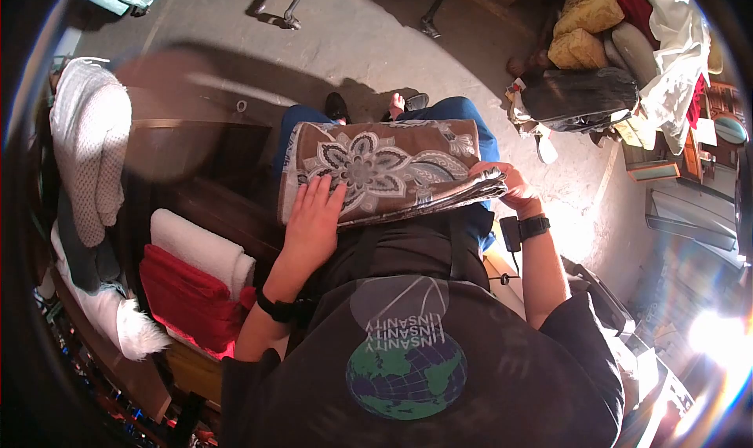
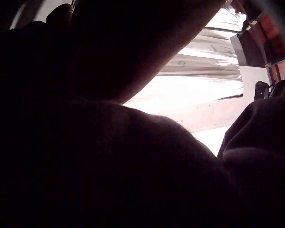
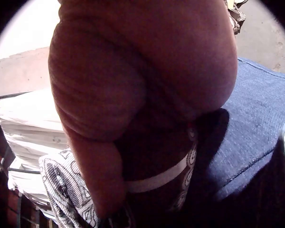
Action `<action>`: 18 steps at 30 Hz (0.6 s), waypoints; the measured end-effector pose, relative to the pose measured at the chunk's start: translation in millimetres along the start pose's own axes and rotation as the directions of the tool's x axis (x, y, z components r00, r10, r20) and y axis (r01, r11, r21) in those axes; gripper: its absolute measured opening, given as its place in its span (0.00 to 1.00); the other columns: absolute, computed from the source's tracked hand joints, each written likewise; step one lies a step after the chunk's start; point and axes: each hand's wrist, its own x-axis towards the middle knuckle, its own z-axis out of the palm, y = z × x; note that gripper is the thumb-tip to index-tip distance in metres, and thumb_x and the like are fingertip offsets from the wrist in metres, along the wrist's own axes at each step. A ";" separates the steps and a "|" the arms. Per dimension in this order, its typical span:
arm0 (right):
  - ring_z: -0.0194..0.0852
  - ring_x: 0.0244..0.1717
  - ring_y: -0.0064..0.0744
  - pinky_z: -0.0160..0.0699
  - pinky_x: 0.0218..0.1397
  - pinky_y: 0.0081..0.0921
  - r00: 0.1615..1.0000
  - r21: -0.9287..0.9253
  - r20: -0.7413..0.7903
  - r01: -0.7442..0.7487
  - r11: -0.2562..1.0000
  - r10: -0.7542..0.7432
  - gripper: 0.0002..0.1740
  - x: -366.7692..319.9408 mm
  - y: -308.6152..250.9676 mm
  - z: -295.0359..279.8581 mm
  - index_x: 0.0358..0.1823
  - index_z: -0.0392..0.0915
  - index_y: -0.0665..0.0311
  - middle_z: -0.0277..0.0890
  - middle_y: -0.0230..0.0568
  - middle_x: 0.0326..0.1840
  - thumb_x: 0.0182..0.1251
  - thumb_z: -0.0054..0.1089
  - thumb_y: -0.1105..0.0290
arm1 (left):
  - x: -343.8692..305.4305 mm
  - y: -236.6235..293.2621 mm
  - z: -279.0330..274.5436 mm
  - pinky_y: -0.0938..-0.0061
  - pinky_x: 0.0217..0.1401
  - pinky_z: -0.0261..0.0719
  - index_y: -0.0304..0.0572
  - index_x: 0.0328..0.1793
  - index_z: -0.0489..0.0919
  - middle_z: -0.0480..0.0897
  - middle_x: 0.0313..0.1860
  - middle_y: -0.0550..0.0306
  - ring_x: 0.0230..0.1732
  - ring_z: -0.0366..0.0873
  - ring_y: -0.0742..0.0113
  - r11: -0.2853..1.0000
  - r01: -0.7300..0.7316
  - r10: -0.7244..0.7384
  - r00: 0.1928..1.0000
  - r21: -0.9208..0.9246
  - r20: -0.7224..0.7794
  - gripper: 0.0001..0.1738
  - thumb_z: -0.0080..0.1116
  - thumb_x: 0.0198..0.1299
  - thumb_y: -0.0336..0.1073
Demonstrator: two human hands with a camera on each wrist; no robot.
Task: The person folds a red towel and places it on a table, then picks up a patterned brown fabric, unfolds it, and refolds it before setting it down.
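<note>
A folded brown cloth [image 1: 416, 146] with a pale flower-and-leaf pattern lies across the person's lap, on blue jeans. The left hand [image 1: 314, 216] rests on its near left part, fingers straight and spread over the pattern. At the right end, the right hand [image 1: 515, 187] grips the folded layers, which bunch up there. Seen from the right wrist, the right hand [image 3: 137, 71] curls round the cloth [image 3: 156, 183], whose patterned border hangs below it; the fingertips are hidden. The left wrist view is mostly dark and shows no cloth under the hand.
On the left lie a folded red cloth [image 1: 188, 291], a rolled white towel [image 1: 200, 248] and a white knitted blanket [image 1: 90, 142]. Cushions [image 1: 580, 48] and a black bag [image 1: 580, 99] sit at the far right. Metal legs [image 1: 290, 12] stand on the floor ahead.
</note>
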 end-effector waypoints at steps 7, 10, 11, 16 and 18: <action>0.83 0.50 0.27 0.78 0.61 0.25 0.999 -0.014 -0.045 -0.027 1.000 0.027 0.30 -1.4 -0.4 2.3 0.54 0.81 0.75 0.85 0.40 0.49 0.50 0.79 0.70 | 0.5 0.3 -0.8 0.50 0.80 0.57 0.38 0.71 0.70 0.70 0.71 0.36 0.75 0.65 0.40 1.000 -0.014 0.014 1.000 0.009 0.001 0.31 0.54 0.57 0.25; 0.83 0.49 0.27 0.78 0.60 0.25 0.999 0.003 -0.032 -0.013 1.000 0.013 0.29 -0.6 -1.6 3.8 0.54 0.81 0.75 0.85 0.40 0.48 0.50 0.78 0.70 | 0.8 -0.2 0.1 0.50 0.80 0.58 0.38 0.71 0.70 0.70 0.71 0.36 0.74 0.65 0.39 1.000 -0.014 0.014 1.000 0.006 -0.009 0.32 0.55 0.57 0.24; 0.83 0.49 0.28 0.78 0.60 0.25 1.000 0.014 -0.020 -0.007 1.000 0.007 0.29 0.1 -0.5 2.3 0.54 0.81 0.75 0.85 0.40 0.48 0.51 0.78 0.70 | 0.6 -0.2 0.2 0.49 0.80 0.58 0.38 0.71 0.70 0.70 0.71 0.36 0.74 0.65 0.39 1.000 -0.014 0.014 1.000 0.000 -0.013 0.32 0.55 0.56 0.24; 0.83 0.50 0.28 0.78 0.60 0.26 1.000 0.028 -0.021 -0.023 0.999 0.024 0.28 -0.5 -0.1 1.5 0.54 0.81 0.75 0.85 0.40 0.49 0.51 0.78 0.71 | 0.3 0.3 -0.6 0.49 0.79 0.58 0.38 0.71 0.70 0.70 0.71 0.37 0.74 0.65 0.39 1.000 -0.015 0.015 1.000 0.003 -0.007 0.33 0.56 0.55 0.23; 0.83 0.50 0.28 0.78 0.61 0.26 1.000 0.034 -0.016 -0.021 0.999 0.021 0.29 -0.4 0.5 0.4 0.55 0.81 0.75 0.85 0.41 0.49 0.51 0.78 0.70 | 0.1 0.0 0.2 0.49 0.80 0.58 0.38 0.71 0.70 0.69 0.71 0.37 0.74 0.65 0.39 1.000 -0.016 0.016 1.000 -0.004 -0.015 0.33 0.56 0.55 0.23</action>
